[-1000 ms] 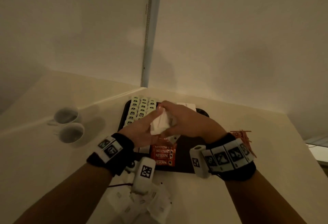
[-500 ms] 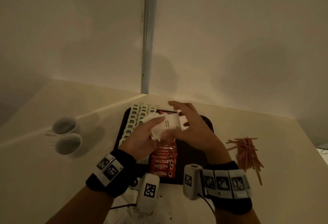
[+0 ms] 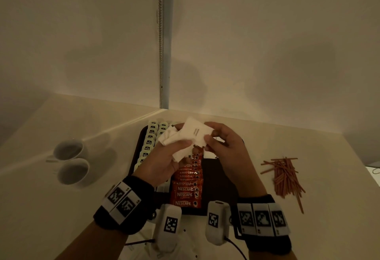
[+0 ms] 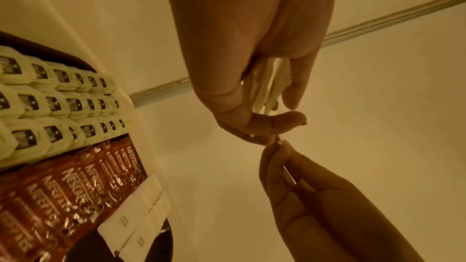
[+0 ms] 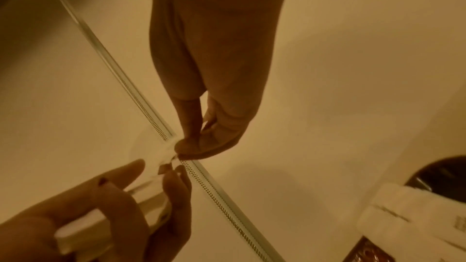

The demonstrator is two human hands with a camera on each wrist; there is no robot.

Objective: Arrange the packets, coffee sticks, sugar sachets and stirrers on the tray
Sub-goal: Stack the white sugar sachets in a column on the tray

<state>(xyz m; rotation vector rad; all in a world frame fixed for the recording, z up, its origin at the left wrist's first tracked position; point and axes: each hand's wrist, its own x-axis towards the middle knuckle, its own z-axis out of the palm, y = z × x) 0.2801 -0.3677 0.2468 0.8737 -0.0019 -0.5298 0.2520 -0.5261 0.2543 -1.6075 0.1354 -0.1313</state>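
Counts first: one dark tray point(image 3: 222, 179), two white cups point(image 3: 71, 162) on the counter to its left, one loose heap of red-brown stirrers point(image 3: 284, 175) on the counter to its right – too many and too tangled to count. On the tray: three columns of pale green packets point(image 4: 53, 95) along the left side, one overlapping row of red Nescafe coffee sticks point(image 3: 188, 185) down the middle, and a few white sugar sachets point(image 4: 137, 220) already laid flat right of the sticks – at least three, exact number unclear.

More sugar sachets are off the tray, held in the air above its far half, between both hands. The left hand point(image 3: 164, 161) grips a small stack of them point(image 3: 174, 146), thumb on top and fingers curled beneath; the left wrist view shows the stack edge-on, several thick, count unreadable. The right hand point(image 3: 224, 146) pinches the top sachet point(image 3: 195, 134) at its right edge between thumb and fingertips – the sachet is tilted, printed face up, and overlaps the stack.

Pose: both forearms come in from the near edge of the counter and converge over the tray, hands nearly touching at the fingertips. Left palm faces up and inward, right palm faces left. Each wrist carries a black band with square markers and a white camera pod.
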